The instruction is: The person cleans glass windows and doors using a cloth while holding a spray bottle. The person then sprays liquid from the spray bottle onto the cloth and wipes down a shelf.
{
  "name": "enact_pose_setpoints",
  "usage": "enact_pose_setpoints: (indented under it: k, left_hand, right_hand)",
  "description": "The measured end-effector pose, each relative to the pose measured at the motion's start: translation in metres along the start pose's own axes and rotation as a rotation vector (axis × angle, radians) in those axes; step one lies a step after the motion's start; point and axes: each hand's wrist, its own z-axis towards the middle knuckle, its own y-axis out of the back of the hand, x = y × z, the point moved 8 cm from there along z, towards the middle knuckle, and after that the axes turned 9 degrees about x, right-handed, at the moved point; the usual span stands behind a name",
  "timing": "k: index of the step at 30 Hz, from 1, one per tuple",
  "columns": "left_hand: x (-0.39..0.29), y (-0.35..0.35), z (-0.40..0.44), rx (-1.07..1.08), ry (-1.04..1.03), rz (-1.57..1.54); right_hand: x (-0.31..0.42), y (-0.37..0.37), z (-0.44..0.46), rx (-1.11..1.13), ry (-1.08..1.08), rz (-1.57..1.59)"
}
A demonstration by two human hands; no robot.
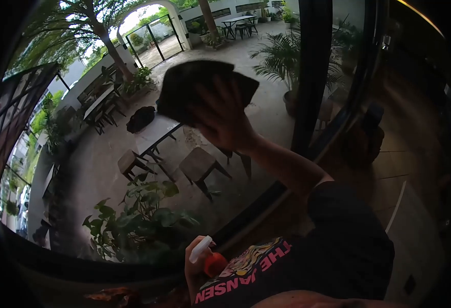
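Observation:
My right hand (220, 110) is raised in front of a large glass pane, fingers spread over a dark folded cloth (182, 90). The cloth lies between the palm and the glass. Low in the view, close to my shirt, my left hand (190, 252) is wrapped round a spray bottle. The spray bottle (215, 264) has a red body and a white trigger head, and its lower part is hidden behind the shirt.
A dark window frame (312, 77) runs down the right of the glass. Beyond the pane are a leafy plant (138, 218), a table (156, 133) with stools (202, 164), a potted palm (284, 61) and a gate (156, 41). Indoors, a dark chair-like shape (364, 138) stands at right.

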Motion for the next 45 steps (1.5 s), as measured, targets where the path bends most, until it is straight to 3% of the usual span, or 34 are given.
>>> enact_pose_setpoints:
  k: [3,5,7,9,12,14,16,17,18,20,21,23,25,29,31,33,35,39,41,42,43,44,45]
  left_hand:
    - [-0.012,0.000,0.007,-0.019,-0.049,-0.137]
    - [-0.012,0.002,0.006,-0.028,-0.101,-0.104]
    - [-0.012,0.002,-0.001,-0.022,-0.141,-0.010]
    - [-0.002,0.001,-0.012,-0.045,-0.149,-0.045]
    - [0.016,-0.001,-0.023,-0.066,-0.162,-0.108]
    - [0.026,-0.003,-0.030,-0.086,-0.174,-0.182]
    - [0.033,-0.005,-0.034,-0.103,-0.163,-0.219]
    - [0.031,-0.004,-0.030,-0.085,-0.175,-0.201]
    - [0.026,-0.003,-0.025,-0.063,-0.187,-0.181]
    - [0.016,-0.005,-0.013,-0.036,-0.186,-0.158]
    - [0.009,-0.008,-0.005,-0.039,-0.204,-0.164]
    - [0.002,-0.008,-0.009,-0.054,-0.217,-0.169]
    - [0.006,-0.001,-0.035,-0.097,-0.185,-0.149]
    - [0.049,0.028,-0.090,-0.246,-0.142,-0.153]
    - [0.059,0.033,-0.104,-0.327,-0.102,-0.183]
    - [0.052,0.027,-0.103,-0.378,-0.009,-0.130]
    - [0.046,0.028,-0.097,-0.403,0.054,-0.095]
    - [0.039,0.028,-0.075,-0.317,0.056,0.000]
    - [0.034,0.031,-0.066,-0.284,0.034,-0.022]
    - [0.032,0.030,-0.061,-0.271,0.016,-0.039]
    - [0.030,0.030,-0.056,-0.272,0.006,-0.044]
    - [0.030,0.029,-0.052,-0.246,0.034,-0.031]
    - [0.030,0.026,-0.047,-0.219,0.059,-0.019]
  right_hand:
    - [0.001,-0.026,-0.030,0.245,0.429,0.019]
    - [-0.078,-0.005,-0.029,0.048,0.103,-0.033]
    - [-0.163,0.011,-0.032,-0.133,-0.074,-0.030]
    - [-0.243,0.017,-0.027,-0.169,-0.383,0.066]
    - [-0.292,0.024,0.031,-0.239,-0.375,0.165]
    - [-0.280,0.037,0.077,-0.362,-0.174,0.005]
    - [-0.186,0.024,0.119,-0.249,-0.224,0.135]
    - [-0.102,0.019,0.123,-0.327,-0.006,-0.069]
    - [-0.023,0.006,0.115,-0.321,0.130,-0.083]
    - [0.102,-0.024,0.082,0.062,0.336,0.102]
    - [0.145,-0.045,0.045,0.220,0.498,0.148]
    - [0.173,-0.057,-0.010,0.225,0.723,0.009]
    - [0.121,-0.052,-0.013,0.378,0.603,0.107]
    - [-0.080,0.010,0.025,-0.145,0.141,0.005]
    - [-0.165,0.036,0.061,-0.224,0.069,-0.023]
    - [-0.224,0.060,0.094,-0.155,-0.084,0.032]
    - [-0.258,0.079,0.090,-0.408,-0.253,0.005]
    - [-0.305,0.067,0.020,-0.256,-0.189,0.237]
    - [-0.309,0.053,-0.073,-0.127,-0.484,0.030]
    - [-0.313,0.036,-0.128,-0.093,-0.383,-0.036]
    - [-0.299,0.028,-0.177,0.006,-0.535,-0.114]
    - [-0.298,0.005,-0.234,0.186,-0.428,-0.497]
    - [-0.292,0.005,-0.271,0.106,-0.727,-0.188]
